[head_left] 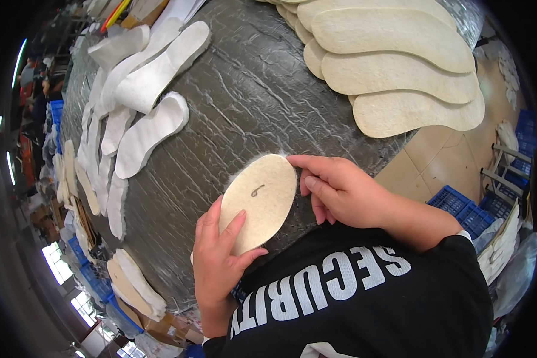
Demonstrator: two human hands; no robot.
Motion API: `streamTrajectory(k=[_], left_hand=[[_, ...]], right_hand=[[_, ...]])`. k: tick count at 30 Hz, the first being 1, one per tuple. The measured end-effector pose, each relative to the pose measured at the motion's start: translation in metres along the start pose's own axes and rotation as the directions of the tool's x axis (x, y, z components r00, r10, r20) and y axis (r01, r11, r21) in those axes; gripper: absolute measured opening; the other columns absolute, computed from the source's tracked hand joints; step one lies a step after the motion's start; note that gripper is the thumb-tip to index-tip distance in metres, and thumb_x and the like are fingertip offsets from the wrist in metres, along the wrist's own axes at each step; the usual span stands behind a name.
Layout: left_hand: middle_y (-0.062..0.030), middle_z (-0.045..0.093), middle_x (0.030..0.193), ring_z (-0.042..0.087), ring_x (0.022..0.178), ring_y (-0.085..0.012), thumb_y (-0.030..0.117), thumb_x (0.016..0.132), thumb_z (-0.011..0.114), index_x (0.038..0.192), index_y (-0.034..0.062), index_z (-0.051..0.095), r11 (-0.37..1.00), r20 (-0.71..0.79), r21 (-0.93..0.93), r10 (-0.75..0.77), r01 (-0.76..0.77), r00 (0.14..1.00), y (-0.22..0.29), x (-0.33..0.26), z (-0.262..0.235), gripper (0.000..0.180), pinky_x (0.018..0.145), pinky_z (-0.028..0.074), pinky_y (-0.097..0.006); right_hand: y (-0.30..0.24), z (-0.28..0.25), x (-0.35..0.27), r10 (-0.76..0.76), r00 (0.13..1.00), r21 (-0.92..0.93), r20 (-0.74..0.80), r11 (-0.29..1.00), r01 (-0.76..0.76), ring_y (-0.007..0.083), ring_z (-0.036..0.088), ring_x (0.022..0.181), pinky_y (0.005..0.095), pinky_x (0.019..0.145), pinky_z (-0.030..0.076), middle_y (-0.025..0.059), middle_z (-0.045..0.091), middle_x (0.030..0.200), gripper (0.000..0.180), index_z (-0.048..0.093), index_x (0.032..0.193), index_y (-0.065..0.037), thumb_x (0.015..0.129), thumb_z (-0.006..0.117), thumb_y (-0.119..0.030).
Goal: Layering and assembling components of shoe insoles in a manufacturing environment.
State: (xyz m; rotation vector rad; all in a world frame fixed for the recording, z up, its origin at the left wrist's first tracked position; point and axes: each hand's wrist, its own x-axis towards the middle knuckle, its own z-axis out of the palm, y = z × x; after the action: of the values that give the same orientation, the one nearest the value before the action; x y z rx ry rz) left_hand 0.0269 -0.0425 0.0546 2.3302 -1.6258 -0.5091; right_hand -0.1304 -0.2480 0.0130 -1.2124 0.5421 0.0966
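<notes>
A cream insole point(268, 191) with a fuzzy white underside is tilted up toward me near the table's front edge. One small dark handwritten mark is on its smooth face. My left hand point(219, 247) grips its lower left part, fingers on the face and thumb at the lower edge. With its index finger stretched out, my right hand point(334, 188) touches the insole's far tip. The other right fingers are bent, and nothing shows in them. At the far right lies a fanned stack of cream insoles point(420, 113); fluffy white insoles point(152, 134) are heaped at the far left.
The dark, wrinkled, plastic-covered table point(238, 107) spreads out under the insoles. Past its right edge are tiled floor point(441, 155), blue crates point(459, 206) and a metal rack point(507, 173). More insoles point(131, 283) and a cardboard box point(167, 328) are at the lower left.
</notes>
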Motion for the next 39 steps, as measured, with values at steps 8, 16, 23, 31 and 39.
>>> streamTrajectory(k=[8, 16, 23, 31, 39], left_hand=[[-0.0207, 0.048, 0.134, 0.051, 0.113, -0.0395, 0.034, 0.055, 0.084, 0.114, 0.008, 0.065, 0.999, 0.007, -0.053, -0.012, 0.012, 1.0, -0.002, 0.002, -0.001, 0.067, 0.092, 0.046, -0.045], [-0.0201, 0.041, 0.14, 0.045, 0.12, -0.0381, 0.033, 0.054, 0.083, 0.12, 0.005, 0.061, 0.993, 0.078, -0.117, -0.019, 0.028, 0.997, -0.001, 0.003, -0.011, 0.074, 0.096, 0.044, -0.045], [-0.0174, 0.055, 0.121, 0.06, 0.101, -0.0323, 0.021, 0.065, 0.083, 0.114, -0.0003, 0.059, 0.914, -0.015, -0.317, -0.273, 0.255, 0.962, -0.028, -0.039, -0.035, 0.059, 0.087, 0.05, -0.037], [-0.0166, 0.062, 0.106, 0.061, 0.091, -0.0339, 0.01, 0.072, 0.075, 0.088, -0.0024, 0.058, 0.781, 0.044, -0.561, -0.304, 0.276, 0.952, -0.066, -0.052, -0.029, 0.026, 0.078, 0.049, -0.037], [-0.0168, 0.063, 0.095, 0.057, 0.088, -0.0323, 0.008, 0.079, 0.067, 0.083, -0.0007, 0.054, 0.731, -0.009, -0.632, -0.341, 0.259, 0.94, -0.07, -0.044, -0.022, 0.017, 0.079, 0.046, -0.038]], right_hand=[[-0.005, 0.006, 0.0, -0.152, 0.983, -0.207, -0.108, 0.97, 0.127, 0.0212, 0.063, 0.075, 0.0329, 0.063, 0.051, 0.0142, 0.059, 0.092, 0.059, 0.04, 0.138, 0.002, 0.084, 0.062, -0.006], [-0.02, 0.034, 0.034, -0.378, 0.791, -0.781, 0.481, 0.224, 0.583, 0.0326, 0.043, 0.127, 0.0581, 0.107, 0.026, 0.0129, 0.047, 0.133, 0.103, 0.038, 0.143, -0.024, 0.052, 0.086, -0.027], [-0.019, 0.032, 0.032, -0.339, 0.839, -0.806, 0.426, 0.277, 0.522, 0.0333, 0.044, 0.124, 0.0581, 0.107, 0.025, 0.014, 0.048, 0.129, 0.098, 0.043, 0.139, -0.019, 0.051, 0.084, -0.028], [-0.022, 0.033, 0.036, -0.317, 0.846, -0.819, 0.429, 0.257, 0.512, 0.035, 0.047, 0.121, 0.0596, 0.107, 0.025, 0.0167, 0.049, 0.128, 0.098, 0.045, 0.138, -0.013, 0.05, 0.083, -0.036], [-0.024, 0.033, 0.04, -0.289, 0.849, -0.839, 0.443, 0.2, 0.506, 0.0345, 0.049, 0.118, 0.0587, 0.105, 0.026, 0.0173, 0.051, 0.127, 0.092, 0.046, 0.137, -0.012, 0.06, 0.075, -0.051]])
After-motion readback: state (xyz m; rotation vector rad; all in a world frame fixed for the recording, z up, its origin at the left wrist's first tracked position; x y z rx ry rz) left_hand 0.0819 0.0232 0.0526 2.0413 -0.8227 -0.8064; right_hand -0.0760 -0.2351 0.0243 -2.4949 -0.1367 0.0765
